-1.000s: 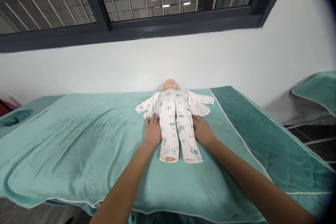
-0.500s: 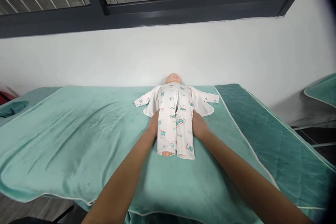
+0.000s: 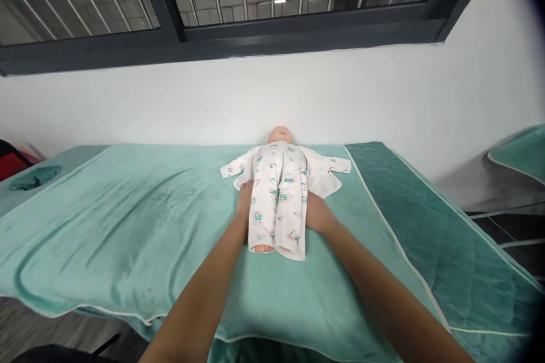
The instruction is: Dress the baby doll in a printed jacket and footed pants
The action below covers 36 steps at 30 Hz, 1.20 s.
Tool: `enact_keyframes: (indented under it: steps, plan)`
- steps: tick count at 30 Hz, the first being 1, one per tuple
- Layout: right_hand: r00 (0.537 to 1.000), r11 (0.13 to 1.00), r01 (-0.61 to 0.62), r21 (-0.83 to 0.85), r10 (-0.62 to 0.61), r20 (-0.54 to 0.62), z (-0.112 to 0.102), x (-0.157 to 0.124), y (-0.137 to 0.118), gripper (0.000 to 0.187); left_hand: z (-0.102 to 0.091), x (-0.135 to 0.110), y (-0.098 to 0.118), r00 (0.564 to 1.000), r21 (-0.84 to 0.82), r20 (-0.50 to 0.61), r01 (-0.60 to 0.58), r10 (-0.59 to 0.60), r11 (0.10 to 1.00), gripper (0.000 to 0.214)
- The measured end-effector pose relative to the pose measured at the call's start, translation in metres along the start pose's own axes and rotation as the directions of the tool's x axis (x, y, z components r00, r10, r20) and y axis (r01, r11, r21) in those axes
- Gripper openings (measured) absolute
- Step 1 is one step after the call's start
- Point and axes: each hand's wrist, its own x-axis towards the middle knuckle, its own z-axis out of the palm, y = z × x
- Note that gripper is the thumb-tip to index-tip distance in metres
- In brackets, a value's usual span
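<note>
A baby doll (image 3: 280, 134) lies on its back on the green blanket, its head by the wall. It wears a white printed baby top (image 3: 322, 176), sleeves spread out to both sides. White baby pants (image 3: 272, 204) with teal prints cover its front and legs; toes show in the left leg opening. My left hand (image 3: 244, 202) is closed against the left side of the pants, fingertips partly hidden behind the cloth. On the other side, my right hand (image 3: 318, 212) grips the right edge at thigh height, its fingers out of sight behind the fabric.
The light green blanket (image 3: 128, 227) spreads over the bed, with a darker quilted cover (image 3: 409, 210) at right. A white wall (image 3: 213, 102) and a dark window frame (image 3: 298, 34) stand behind. A red and black item (image 3: 12, 164) sits at far left.
My hands and the pant legs have shifted slightly left relative to the top. The gap between the pant legs has narrowed. The view has tilted up a little.
</note>
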Motion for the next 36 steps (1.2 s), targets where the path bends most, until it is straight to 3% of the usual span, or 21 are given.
enact_keyframes:
  steps: [4,10,17,22,25,28,31,33,36]
  plan:
    - [0.999,0.997,-0.043,-0.058,0.043,0.003,-0.006,-0.001,-0.002,0.030,-0.003,-0.016,-0.002,1.000,0.291,-0.026,-0.006,0.014,0.957,0.017]
    - [0.983,0.968,-0.184,-0.172,0.179,-0.041,-0.013,-0.007,0.004,0.023,-0.002,-0.048,-0.011,0.999,0.448,-0.052,0.029,-0.007,0.894,0.016]
    - [0.945,0.923,-0.326,-0.205,0.327,-0.029,-0.011,-0.008,0.009,0.027,0.002,-0.049,-0.018,0.990,0.336,-0.144,0.046,0.003,0.941,0.021]
    - [0.916,0.903,-0.401,-0.153,0.392,-0.086,-0.011,-0.011,0.018,0.044,0.005,-0.045,-0.030,0.961,0.086,-0.261,0.120,-0.094,0.989,0.021]
    - [0.849,0.874,-0.483,-0.056,0.452,-0.275,-0.014,-0.011,0.043,0.041,0.005,-0.035,-0.039,0.911,0.001,-0.352,0.229,-0.214,0.973,0.025]
    - [0.745,0.795,-0.605,-0.044,0.545,-0.384,-0.017,-0.012,0.072,0.029,0.004,-0.021,-0.043,0.852,0.096,-0.397,0.409,-0.342,0.907,0.031]
    - [0.656,0.674,-0.736,-0.065,0.686,-0.316,-0.021,-0.016,0.087,0.041,0.001,-0.008,-0.046,0.816,0.176,-0.395,0.518,-0.422,0.837,0.038]
    - [0.603,0.620,-0.785,0.000,0.763,-0.233,-0.025,-0.017,0.088,0.038,0.000,-0.002,-0.047,0.818,0.206,-0.375,0.532,-0.436,0.821,0.034]
    - [0.605,0.626,-0.769,0.130,0.778,-0.171,-0.033,-0.009,0.078,0.028,-0.001,0.000,-0.049,0.833,0.217,-0.347,0.517,-0.430,0.828,0.027]
